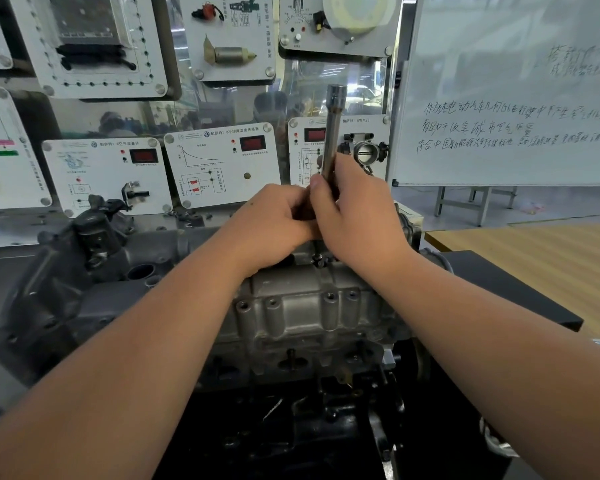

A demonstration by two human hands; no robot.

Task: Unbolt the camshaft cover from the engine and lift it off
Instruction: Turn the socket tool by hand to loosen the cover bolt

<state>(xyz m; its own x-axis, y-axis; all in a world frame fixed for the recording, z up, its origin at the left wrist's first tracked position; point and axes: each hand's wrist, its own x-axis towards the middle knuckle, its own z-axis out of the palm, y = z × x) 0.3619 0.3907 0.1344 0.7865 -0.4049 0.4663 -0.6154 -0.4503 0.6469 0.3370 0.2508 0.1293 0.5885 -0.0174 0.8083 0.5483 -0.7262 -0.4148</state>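
A grey cast camshaft cover (312,306) lies on top of the engine (291,393) in the middle of the view, with several bolt bosses along its near side. Above its far edge, my right hand (357,216) grips the lower part of a long steel socket extension (331,133) that points upward, its socket end at the top. My left hand (274,223) is curled against the right one and holds the tool's lower end, which the fingers hide. A small dark bolt head (321,259) shows on the cover just below the hands.
A dark engine housing (84,244) sits to the left of the cover. Behind stand training panels with sensors and red displays (219,164). A whiteboard (510,98) with writing is at the right, and a wooden table (551,258) lies beyond a black plate.
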